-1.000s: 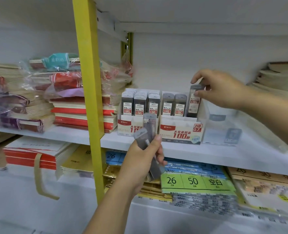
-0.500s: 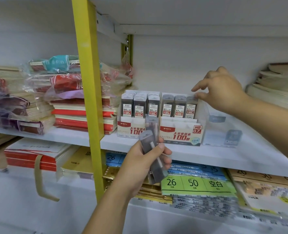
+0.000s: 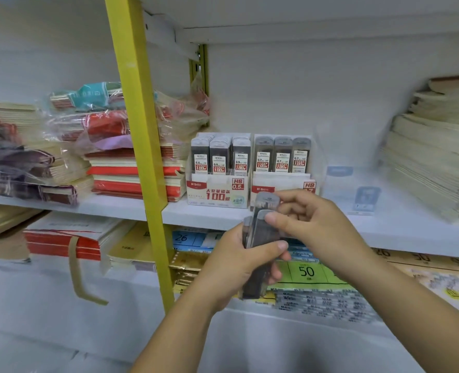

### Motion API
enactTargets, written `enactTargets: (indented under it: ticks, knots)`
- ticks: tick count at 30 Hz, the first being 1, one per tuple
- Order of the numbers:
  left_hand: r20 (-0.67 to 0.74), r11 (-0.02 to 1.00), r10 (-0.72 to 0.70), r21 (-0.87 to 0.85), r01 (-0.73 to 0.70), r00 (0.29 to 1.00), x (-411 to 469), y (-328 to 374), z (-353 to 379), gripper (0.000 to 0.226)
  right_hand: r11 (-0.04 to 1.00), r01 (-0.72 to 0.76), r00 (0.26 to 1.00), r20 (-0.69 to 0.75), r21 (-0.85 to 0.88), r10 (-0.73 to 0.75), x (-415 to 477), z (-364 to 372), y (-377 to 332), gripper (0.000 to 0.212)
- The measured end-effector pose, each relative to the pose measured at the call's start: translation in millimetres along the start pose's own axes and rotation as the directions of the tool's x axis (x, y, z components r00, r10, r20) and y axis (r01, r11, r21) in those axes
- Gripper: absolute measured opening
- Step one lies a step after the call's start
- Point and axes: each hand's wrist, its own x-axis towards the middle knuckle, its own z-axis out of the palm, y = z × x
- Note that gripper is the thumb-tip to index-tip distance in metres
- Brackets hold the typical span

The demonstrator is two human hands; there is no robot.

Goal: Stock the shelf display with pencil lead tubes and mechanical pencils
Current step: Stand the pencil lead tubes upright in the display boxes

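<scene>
Two white display boxes stand side by side on the shelf (image 3: 223,215): the 0.5 box (image 3: 217,192) full of grey lead tubes, and the 0.7 box (image 3: 282,184) with three tubes in its front row (image 3: 281,155). In front of and below them, my left hand (image 3: 239,267) grips a small bunch of lead tubes (image 3: 260,238). My right hand (image 3: 317,224) pinches the top of one tube in that bunch between thumb and fingers.
A yellow upright post (image 3: 139,157) stands left of the boxes. Stacks of red and wrapped notebooks (image 3: 131,170) fill the left shelf. Clear acrylic holders (image 3: 357,189) sit right of the boxes, then a tall paper stack (image 3: 433,162). Labelled packs (image 3: 306,271) lie on the lower shelf.
My right hand set a tube into the 0.7 box's right slot, then came down to the bunch in my left hand and now pinches a tube there.
</scene>
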Motion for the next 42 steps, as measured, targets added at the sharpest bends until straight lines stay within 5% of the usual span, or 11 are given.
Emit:
enactTargets:
  ticks: [8, 14, 18, 21, 30, 33, 37, 40, 42]
  knots:
    - [0.006, 1.000, -0.018, -0.006, 0.018, 1.000, -4, -2, 0, 0.052, 0.989, -0.035, 0.998, -0.045, 0.141, 0.042, 0, -12, 8, 0.026]
    - [0.014, 0.999, -0.004, -0.040, 0.004, 1.000, -7, -5, 0, 0.041, 0.989, 0.008, 0.999, -0.033, 0.147, -0.004, -5, -19, 7, 0.011]
    - [-0.019, 0.999, 0.013, -0.029, -0.014, 1.000, -8, -5, -2, 0.047, 0.983, 0.025, 0.999, -0.037, 0.184, -0.019, -7, -19, 5, 0.024]
    - [-0.072, 0.999, -0.016, -0.053, 0.012, 0.997, -8, -7, -4, 0.049, 0.983, 0.019, 0.999, -0.038, 0.181, -0.012, -6, -18, 8, 0.010]
    - [-0.155, 1.000, 0.000, 0.017, 0.003, 0.988, -8, -12, -7, 0.032, 0.949, -0.045, 0.997, -0.048, 0.313, 0.063, -7, -17, 7, 0.031]
    - [-0.168, 0.999, 0.022, 0.038, -0.016, 0.986, -6, -9, -7, 0.030, 0.988, -0.011, 0.994, -0.106, 0.152, 0.028, -5, -24, -5, 0.020]
    - [-0.170, 0.999, 0.031, -0.011, -0.034, 0.985, 2, 0, -8, 0.026, 0.952, 0.256, 0.900, -0.318, -0.170, -0.299, 25, -63, -54, 0.018]
    - [-0.185, 0.994, 0.028, -0.097, -0.046, 0.982, 8, 5, -12, 0.021, 0.746, 0.304, 0.844, -0.195, -0.593, -0.500, 59, -86, -81, 0.024]
    - [-0.201, 0.996, 0.038, -0.075, -0.054, 0.979, 10, 5, -15, 0.022, 0.564, 0.252, 0.882, -0.053, -0.786, -0.468, 81, -90, -83, 0.023]
